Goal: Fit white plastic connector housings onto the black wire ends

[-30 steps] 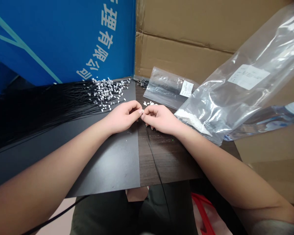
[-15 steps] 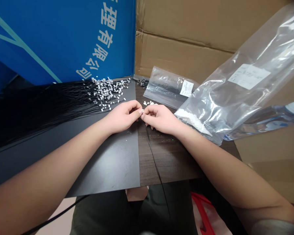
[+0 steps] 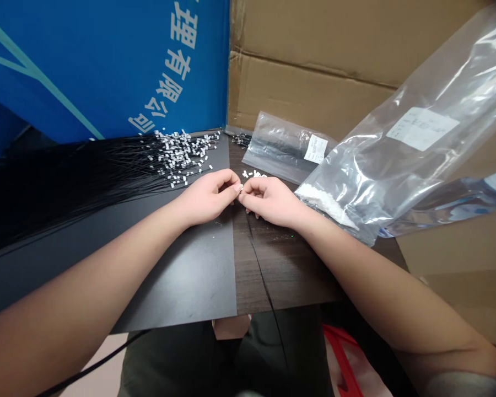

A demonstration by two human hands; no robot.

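Observation:
My left hand (image 3: 210, 197) and my right hand (image 3: 269, 201) meet fingertip to fingertip above the table, both closed in a pinch. Between the left thumb and finger a small white connector (image 3: 241, 187) just shows. A thin black wire (image 3: 259, 259) comes out below the right fingers and runs over the table's front edge to my lap; its upper end is hidden by the fingers. Just beyond the hands lie several loose white connectors (image 3: 254, 174). Left of them spreads a big bundle of black wires (image 3: 66, 171) tipped with white connectors (image 3: 182, 151).
A clear bag (image 3: 283, 144) with a label lies behind my hands, near a few black wire ends (image 3: 242, 140). At right, a large clear bag (image 3: 397, 165) holds white pieces (image 3: 324, 204), beside a water bottle (image 3: 450, 207). A blue panel (image 3: 107, 66) and cardboard (image 3: 314, 66) stand behind.
Both hands keep nearly the same pinch at the same spot. Apart from a very slight shift of the view, nothing visibly moves.

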